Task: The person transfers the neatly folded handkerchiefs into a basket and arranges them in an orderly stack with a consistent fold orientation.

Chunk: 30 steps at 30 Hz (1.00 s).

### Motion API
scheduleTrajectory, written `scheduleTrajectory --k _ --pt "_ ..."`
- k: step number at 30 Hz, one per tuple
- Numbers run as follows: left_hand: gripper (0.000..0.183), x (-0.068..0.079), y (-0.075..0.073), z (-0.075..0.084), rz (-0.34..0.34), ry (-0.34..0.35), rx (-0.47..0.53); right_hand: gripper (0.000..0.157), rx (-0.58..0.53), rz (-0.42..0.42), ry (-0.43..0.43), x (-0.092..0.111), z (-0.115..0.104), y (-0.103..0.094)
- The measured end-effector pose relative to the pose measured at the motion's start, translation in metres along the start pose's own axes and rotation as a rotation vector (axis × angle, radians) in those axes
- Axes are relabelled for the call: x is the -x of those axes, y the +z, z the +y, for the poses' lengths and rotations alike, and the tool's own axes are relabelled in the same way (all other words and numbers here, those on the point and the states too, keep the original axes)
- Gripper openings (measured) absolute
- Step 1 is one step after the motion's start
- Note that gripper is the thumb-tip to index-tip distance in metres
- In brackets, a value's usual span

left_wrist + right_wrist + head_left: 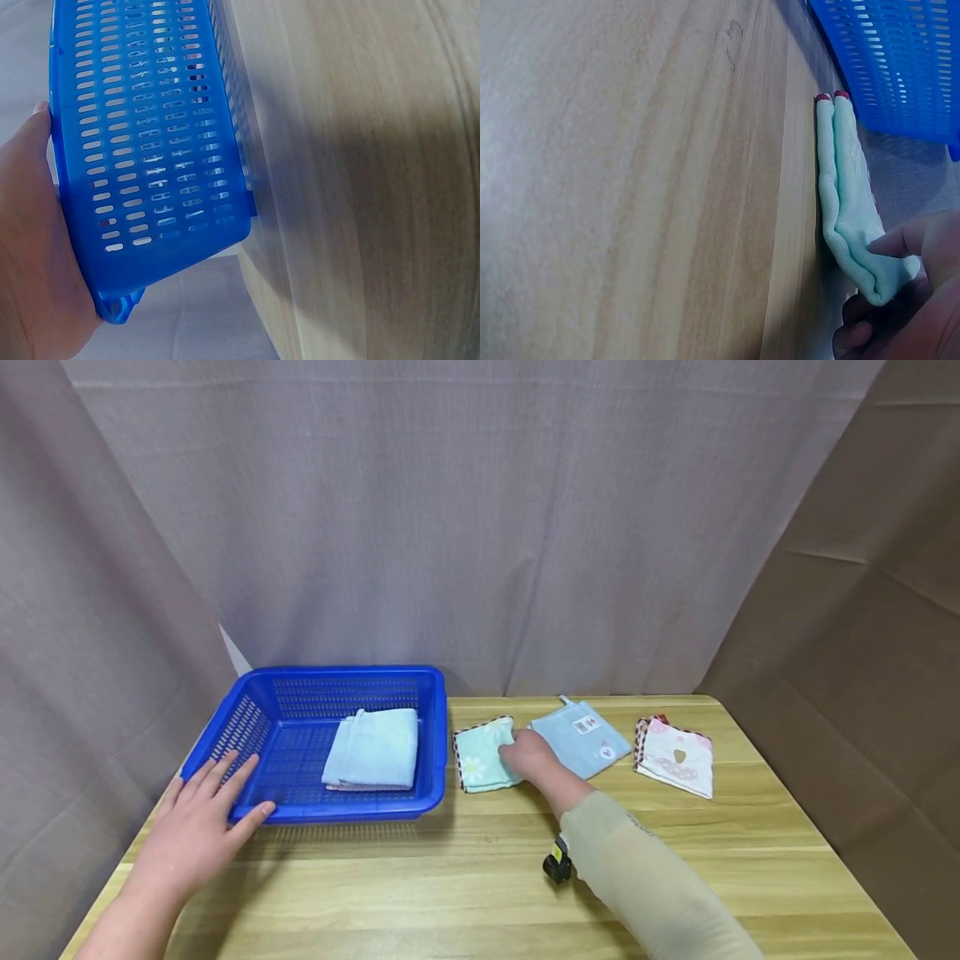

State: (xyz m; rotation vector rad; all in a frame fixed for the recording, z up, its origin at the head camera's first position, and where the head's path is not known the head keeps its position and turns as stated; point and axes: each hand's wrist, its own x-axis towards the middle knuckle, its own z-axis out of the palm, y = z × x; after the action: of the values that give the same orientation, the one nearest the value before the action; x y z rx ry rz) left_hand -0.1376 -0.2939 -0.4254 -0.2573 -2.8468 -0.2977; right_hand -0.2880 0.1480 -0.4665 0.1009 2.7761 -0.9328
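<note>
My left hand (197, 818) rests with spread, straight fingers on the near left corner of the blue plastic basket (345, 814). In the left wrist view that hand (34, 247) lies along the basket's rim (64, 172). A folded light-blue towel (375, 750) lies inside the basket, at its right side. My right hand (534, 756) pinches the right edge of a folded mint-green towel (480, 753) with a daisy print. In the right wrist view the thumb is on top of the mint-green towel (851, 180) and the other fingers are under its edge.
A blue towel (573, 739) with a paper label lies just beyond the right hand. Farther right is a folded white towel (678, 756) with pink patterns. The wooden table (360, 893) ends at a grey curtain (480, 527) behind and brown sheeting (847, 635) on the right.
</note>
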Motion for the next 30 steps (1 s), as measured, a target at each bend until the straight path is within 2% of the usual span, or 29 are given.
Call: scheduleTrajectory --k 5,17,23,30 --pt "0.072 0.0 0.0 0.0 0.005 0.001 0.001 0.048 -0.065 0.039 -0.029 0.002 -0.002 0.002" --pt "0.072 0.0 0.0 0.0 0.004 -0.004 0.006 0.044 -0.231 0.094 -0.075 0.013 -0.003 0.002" --pt "0.072 0.0 0.0 0.0 0.007 -0.001 0.01 0.043 -0.308 0.137 -0.119 0.018 0.001 0.002" --pt "0.072 0.0 0.0 0.0 0.019 0.011 0.008 0.047 -0.385 0.138 -0.126 0.025 0.005 -0.001"
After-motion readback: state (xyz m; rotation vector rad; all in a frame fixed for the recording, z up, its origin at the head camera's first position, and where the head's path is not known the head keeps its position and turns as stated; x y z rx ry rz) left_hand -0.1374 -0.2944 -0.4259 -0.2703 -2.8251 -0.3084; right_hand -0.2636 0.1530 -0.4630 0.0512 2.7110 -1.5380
